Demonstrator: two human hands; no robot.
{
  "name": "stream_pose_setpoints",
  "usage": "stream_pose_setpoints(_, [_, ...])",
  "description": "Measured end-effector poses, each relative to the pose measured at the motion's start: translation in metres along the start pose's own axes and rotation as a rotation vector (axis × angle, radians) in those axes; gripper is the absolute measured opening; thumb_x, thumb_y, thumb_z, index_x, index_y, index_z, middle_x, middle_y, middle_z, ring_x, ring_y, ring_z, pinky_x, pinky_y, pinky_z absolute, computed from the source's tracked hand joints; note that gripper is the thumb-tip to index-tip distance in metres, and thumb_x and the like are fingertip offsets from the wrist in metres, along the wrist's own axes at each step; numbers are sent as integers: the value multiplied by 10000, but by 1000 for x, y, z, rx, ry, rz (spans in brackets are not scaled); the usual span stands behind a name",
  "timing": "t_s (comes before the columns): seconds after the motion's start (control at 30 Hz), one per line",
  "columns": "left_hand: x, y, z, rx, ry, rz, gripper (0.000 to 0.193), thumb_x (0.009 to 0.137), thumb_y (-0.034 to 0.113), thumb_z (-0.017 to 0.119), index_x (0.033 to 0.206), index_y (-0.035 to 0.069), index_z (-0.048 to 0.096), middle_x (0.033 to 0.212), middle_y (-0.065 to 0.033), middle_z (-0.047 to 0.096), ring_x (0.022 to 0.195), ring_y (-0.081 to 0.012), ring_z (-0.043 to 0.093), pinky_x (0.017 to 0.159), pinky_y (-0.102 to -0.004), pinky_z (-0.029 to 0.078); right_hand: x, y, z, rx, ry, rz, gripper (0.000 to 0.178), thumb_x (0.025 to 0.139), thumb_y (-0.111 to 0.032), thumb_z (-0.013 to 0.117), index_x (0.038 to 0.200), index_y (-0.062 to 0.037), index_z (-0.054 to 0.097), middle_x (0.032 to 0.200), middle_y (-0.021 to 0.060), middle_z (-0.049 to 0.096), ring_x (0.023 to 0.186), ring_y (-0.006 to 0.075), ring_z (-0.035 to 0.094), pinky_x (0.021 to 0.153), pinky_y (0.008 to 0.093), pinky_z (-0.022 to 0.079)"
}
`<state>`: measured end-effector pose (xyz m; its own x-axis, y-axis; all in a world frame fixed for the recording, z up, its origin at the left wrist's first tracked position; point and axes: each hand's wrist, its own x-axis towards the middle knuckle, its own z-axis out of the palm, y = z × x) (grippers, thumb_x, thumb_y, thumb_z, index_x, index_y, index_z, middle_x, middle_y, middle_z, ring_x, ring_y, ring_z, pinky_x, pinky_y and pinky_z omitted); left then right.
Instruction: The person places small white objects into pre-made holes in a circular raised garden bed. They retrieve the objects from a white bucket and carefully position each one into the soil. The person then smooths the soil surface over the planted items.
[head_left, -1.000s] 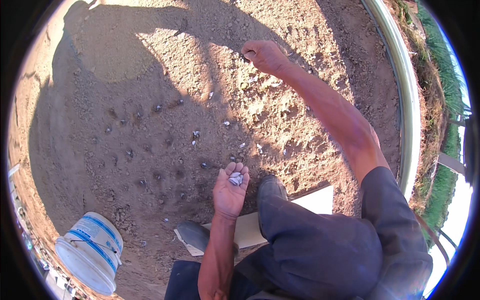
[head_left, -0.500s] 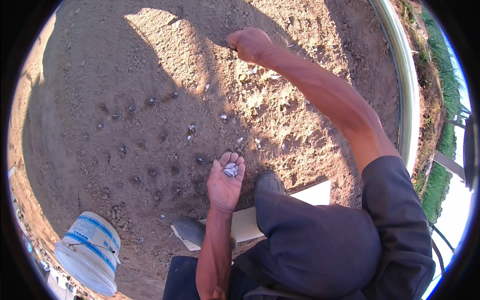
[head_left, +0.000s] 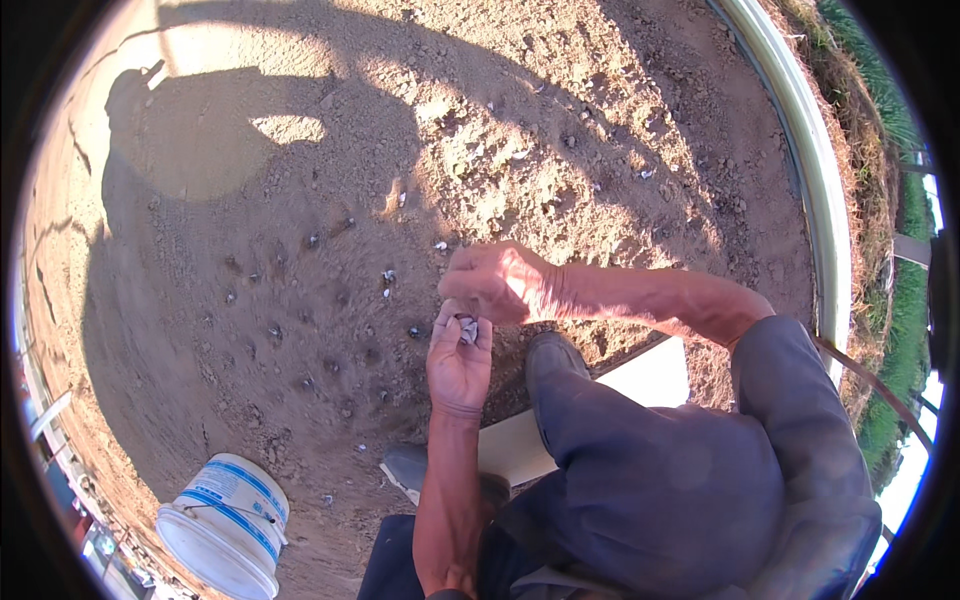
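My left hand (head_left: 458,380) is palm up in front of my knees, its fingers curled round a few whitish-purple garlic cloves (head_left: 468,329). Close against its fingertips is my right hand (head_left: 502,283), bent over with the fingers drawn together. Those right fingertips are partly hidden and slightly blurred, so whether a clove is between them does not show. Across the brown soil (head_left: 300,270) ahead are rows of small dark hollows. Single pale cloves (head_left: 388,274) sit in or beside several of them.
A white bucket (head_left: 225,510) with blue bands stands at the lower left. Under my dark boots (head_left: 555,362) lies a pale board (head_left: 515,448). A light curved edging (head_left: 812,190) borders the soil on the right, with green grass (head_left: 880,90) past it.
My right hand has come back from the far soil to my left hand's fingertips. The left hand still holds cloves. The view has shifted, so the bucket appears further right.
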<state>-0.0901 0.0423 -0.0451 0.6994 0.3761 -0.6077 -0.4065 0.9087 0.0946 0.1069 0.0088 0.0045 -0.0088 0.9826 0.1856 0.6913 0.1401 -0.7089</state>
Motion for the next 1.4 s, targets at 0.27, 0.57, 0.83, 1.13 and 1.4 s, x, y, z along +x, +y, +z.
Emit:
stream_pose_setpoints(0.27, [-12,-11,27,-13,-29,-163,491,1039,404,336,1292,22,513,1378,-141,519,1322,-284,449,1145,-469,304,-35,-48,32,-382,-151,-95,198,728,-157,644,873,-41,575,868,91,588,826,245,612,642,353,529])
stream_pose_setpoints(0.57, [-4,-7,3,-138,-89,-151,324,1041,284,404,1190,64,590,1202,-120,636,1105,-255,615,981,-442,500,-26,-39,9,296,-16,319,127,879,-164,630,954,-61,628,882,114,659,815,297,669,682,373,546])
stream_pose_setpoints(0.83, [-11,12,2,-52,117,-69,184,992,180,535,1097,48,611,1086,-117,663,969,-246,650,833,-352,577,12,34,-19,892,170,820,147,954,-141,624,1034,-21,655,827,50,666,647,97,611,535,227,492])
stream_pose_setpoints(1.13, [-27,28,-31,-221,110,25,191,990,168,541,1086,38,643,1108,-132,678,1022,-275,647,867,-386,571,65,75,-29,1309,216,939,147,950,-112,622,1074,-34,609,877,64,676,677,100,611,563,220,510])
stream_pose_setpoints(1.4, [-37,27,-41,-258,141,46,192,987,163,542,1099,38,636,1112,-141,676,1023,-279,648,868,-382,574,100,102,-28,925,274,889,132,897,-59,678,1015,-5,661,865,66,684,692,110,635,576,243,539])
